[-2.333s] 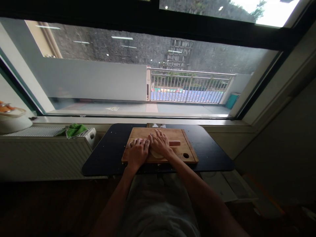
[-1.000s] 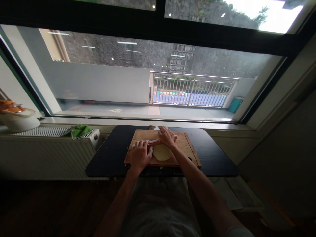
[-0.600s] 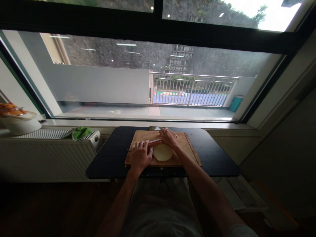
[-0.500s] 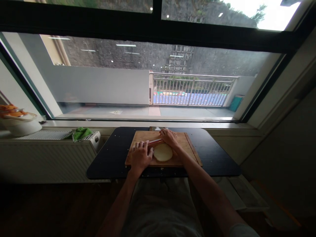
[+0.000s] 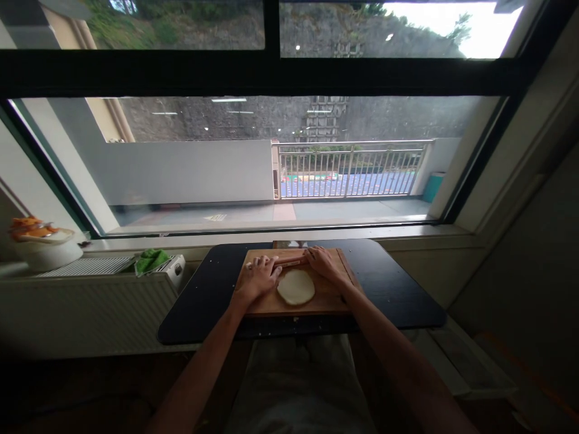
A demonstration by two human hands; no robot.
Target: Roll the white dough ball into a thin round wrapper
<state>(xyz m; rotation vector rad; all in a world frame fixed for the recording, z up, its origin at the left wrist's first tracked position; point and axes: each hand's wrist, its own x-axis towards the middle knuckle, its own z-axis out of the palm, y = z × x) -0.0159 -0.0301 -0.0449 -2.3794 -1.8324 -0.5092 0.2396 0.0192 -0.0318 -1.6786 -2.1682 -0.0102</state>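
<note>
A flattened round of pale dough (image 5: 296, 287) lies on a wooden cutting board (image 5: 326, 306). Just beyond the dough, a reddish-brown rolling pin (image 5: 291, 261) lies crosswise. My left hand (image 5: 261, 275) is closed over its left end, fingers curled on top. The right end is under my right hand (image 5: 321, 261), whose fingers are bent over it. Between the two hands the middle of the pin shows, apart from the dough's visible far edge.
The board rests on a dark table (image 5: 393, 295) dotted with white crumbs. A small flat item (image 5: 296, 245) lies behind the board. At left, a green cloth (image 5: 151, 260) and a white pot (image 5: 47, 248) sit on or beside a radiator (image 5: 104, 307). A large window stands ahead.
The rolling pin has gone from slanted to nearly level and shifted away from the dough, both hands still on it. More of the dough shows. The camera view has tilted up slightly.
</note>
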